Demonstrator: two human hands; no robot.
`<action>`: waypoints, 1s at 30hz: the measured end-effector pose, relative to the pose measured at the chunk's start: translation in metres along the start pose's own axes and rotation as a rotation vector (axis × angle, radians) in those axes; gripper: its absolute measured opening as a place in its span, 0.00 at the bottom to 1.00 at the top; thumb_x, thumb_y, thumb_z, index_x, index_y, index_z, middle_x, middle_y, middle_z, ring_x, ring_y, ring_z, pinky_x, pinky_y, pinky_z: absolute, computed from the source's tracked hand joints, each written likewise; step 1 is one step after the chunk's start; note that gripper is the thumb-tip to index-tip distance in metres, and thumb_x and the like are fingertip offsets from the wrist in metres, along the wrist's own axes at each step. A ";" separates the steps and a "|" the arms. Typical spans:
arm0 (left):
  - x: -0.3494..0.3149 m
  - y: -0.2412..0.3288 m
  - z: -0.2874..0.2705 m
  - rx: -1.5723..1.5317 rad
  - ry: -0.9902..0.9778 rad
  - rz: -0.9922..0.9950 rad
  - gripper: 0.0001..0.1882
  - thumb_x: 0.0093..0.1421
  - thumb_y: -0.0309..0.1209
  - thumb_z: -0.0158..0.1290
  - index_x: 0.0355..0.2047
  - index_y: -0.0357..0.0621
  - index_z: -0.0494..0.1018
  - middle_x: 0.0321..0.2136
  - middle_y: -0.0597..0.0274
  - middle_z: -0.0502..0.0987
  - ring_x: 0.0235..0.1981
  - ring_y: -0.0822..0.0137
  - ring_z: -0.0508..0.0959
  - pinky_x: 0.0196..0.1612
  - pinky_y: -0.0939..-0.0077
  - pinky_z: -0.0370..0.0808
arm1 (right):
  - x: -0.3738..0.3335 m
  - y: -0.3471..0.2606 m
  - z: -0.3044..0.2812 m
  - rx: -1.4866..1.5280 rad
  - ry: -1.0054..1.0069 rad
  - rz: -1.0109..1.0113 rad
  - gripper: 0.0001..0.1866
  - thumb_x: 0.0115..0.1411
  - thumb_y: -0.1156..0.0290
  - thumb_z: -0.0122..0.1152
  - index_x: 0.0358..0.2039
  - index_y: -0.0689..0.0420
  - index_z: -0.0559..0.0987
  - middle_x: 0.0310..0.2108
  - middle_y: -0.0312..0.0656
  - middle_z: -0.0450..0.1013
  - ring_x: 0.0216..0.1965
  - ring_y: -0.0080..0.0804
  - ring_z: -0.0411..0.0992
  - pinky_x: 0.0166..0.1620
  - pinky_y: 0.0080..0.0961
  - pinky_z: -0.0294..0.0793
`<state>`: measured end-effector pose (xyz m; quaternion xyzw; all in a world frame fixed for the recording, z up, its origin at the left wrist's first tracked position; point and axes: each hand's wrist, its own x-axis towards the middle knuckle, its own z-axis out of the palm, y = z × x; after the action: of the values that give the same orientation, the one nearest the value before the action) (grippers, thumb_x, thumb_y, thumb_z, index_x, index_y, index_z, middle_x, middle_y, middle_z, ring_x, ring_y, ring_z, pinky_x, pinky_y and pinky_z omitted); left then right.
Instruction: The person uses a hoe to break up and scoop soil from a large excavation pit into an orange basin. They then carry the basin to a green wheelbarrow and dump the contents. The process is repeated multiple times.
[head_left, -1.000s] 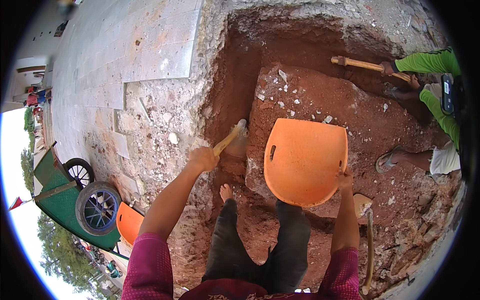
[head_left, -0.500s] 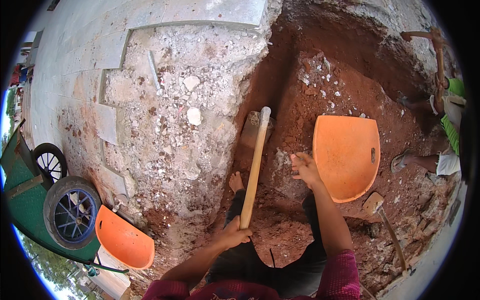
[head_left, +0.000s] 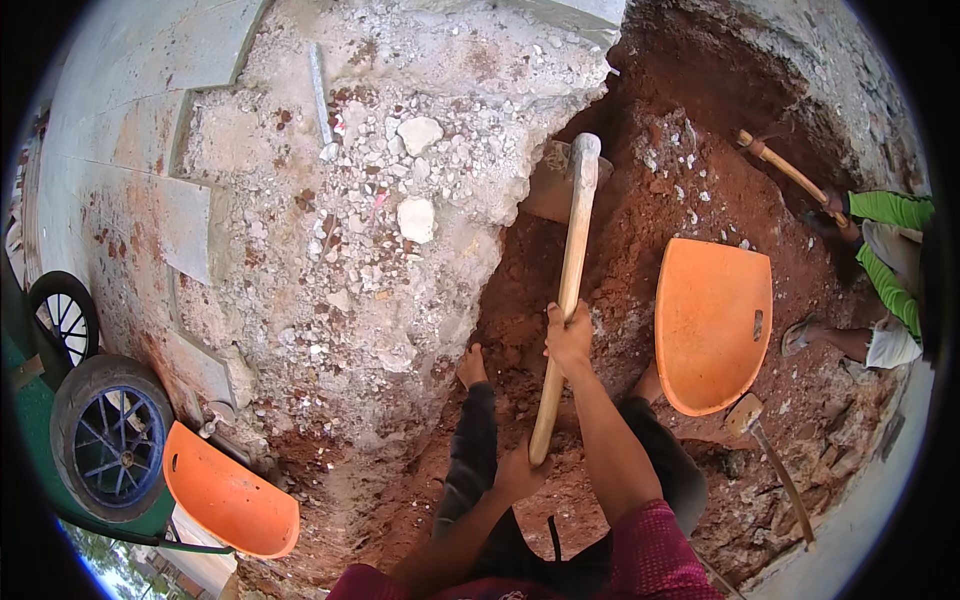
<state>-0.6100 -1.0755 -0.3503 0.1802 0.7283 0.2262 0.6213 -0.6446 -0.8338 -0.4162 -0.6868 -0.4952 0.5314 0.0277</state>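
Note:
A hoe with a long pale wooden handle slants up through the middle of the view. My left hand is wrapped round the butt end of its handle, and my right hand grips it about halfway along. The broad hoe blade is at the far end, against reddish soil beside the broken concrete edge; its lower edge cannot be made out. Right of my right hand, apart from it, an orange plastic scoop pan with a slot handle lies on the red earth.
Broken concrete and rubble border the trench on the left. A green wheelbarrow and a second orange pan are at lower left. At right, a co-worker's green sleeve reaches to a wooden-handled tool; another hoe lies below.
My right hand, free and spread before, has closed round the middle of the hoe handle. The hoe has moved farther out and right. The co-worker's tool has swung down to the soil.

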 end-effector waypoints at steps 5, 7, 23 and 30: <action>0.121 0.039 -0.008 -0.612 -0.135 0.283 0.19 0.60 0.30 0.63 0.46 0.39 0.68 0.22 0.62 0.76 0.17 0.71 0.74 0.22 0.73 0.72 | 0.104 -0.047 -0.001 -0.111 0.070 -0.052 0.17 0.68 0.63 0.55 0.41 0.68 0.68 0.27 0.50 0.74 0.20 0.35 0.75 0.19 0.30 0.79; 0.153 0.047 -0.013 -0.564 -0.228 0.119 0.18 0.61 0.28 0.62 0.48 0.38 0.69 0.22 0.65 0.74 0.17 0.75 0.71 0.20 0.75 0.69 | 0.136 -0.052 0.000 -0.200 0.074 -0.044 0.20 0.68 0.64 0.54 0.44 0.72 0.66 0.31 0.58 0.76 0.23 0.43 0.79 0.22 0.33 0.83; 0.071 -0.024 -0.002 -0.738 -0.122 -0.201 0.15 0.51 0.19 0.63 0.33 0.41 0.67 0.18 0.67 0.68 0.13 0.76 0.67 0.15 0.79 0.63 | 0.074 0.027 0.046 -0.328 -0.100 0.075 0.23 0.67 0.68 0.51 0.51 0.76 0.60 0.36 0.65 0.76 0.28 0.51 0.81 0.28 0.35 0.86; 0.012 -0.038 -0.010 -0.760 -0.107 -0.279 0.15 0.50 0.19 0.63 0.33 0.40 0.68 0.18 0.66 0.69 0.13 0.75 0.68 0.16 0.78 0.64 | 0.020 0.050 0.056 -0.312 -0.167 0.114 0.26 0.66 0.70 0.52 0.52 0.80 0.58 0.39 0.68 0.75 0.30 0.55 0.81 0.27 0.37 0.86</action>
<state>-0.6214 -1.1017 -0.3805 -0.1511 0.5771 0.3829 0.7054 -0.6555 -0.8727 -0.4827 -0.6630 -0.5327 0.5040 -0.1506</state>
